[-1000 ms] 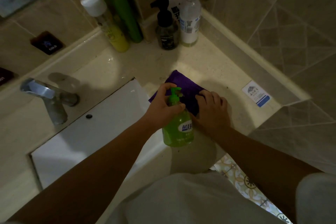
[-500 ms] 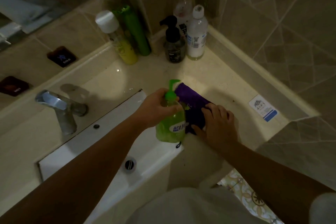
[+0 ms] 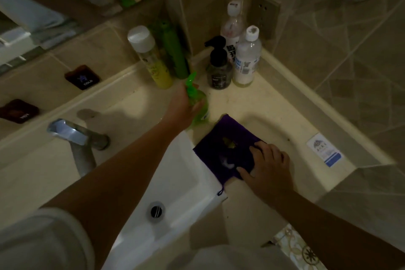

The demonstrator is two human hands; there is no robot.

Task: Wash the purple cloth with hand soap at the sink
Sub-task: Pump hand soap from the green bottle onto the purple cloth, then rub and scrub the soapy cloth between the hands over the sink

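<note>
The purple cloth (image 3: 223, 147) lies flat on the beige counter just right of the sink, with a small blob of yellowish soap on its middle. My right hand (image 3: 269, 166) rests on the cloth's right part, fingers spread and pressing it down. My left hand (image 3: 182, 107) grips the green hand soap bottle (image 3: 197, 103) by its neck, holding it tilted above the counter behind the cloth. The white sink (image 3: 188, 182) with its drain (image 3: 157, 211) sits below my left forearm.
A chrome faucet (image 3: 72, 136) stands at the sink's left. Several bottles crowd the back corner: a yellow spray can (image 3: 151, 59), a green can (image 3: 173, 50), a dark pump bottle (image 3: 219, 68) and two clear bottles (image 3: 246, 57). A sticker (image 3: 326, 149) lies on the counter's right.
My left hand has carried the green soap bottle away from the cloth, up and back toward the corner bottles. A soap blob now shows on the cloth. My right hand stays on the cloth.
</note>
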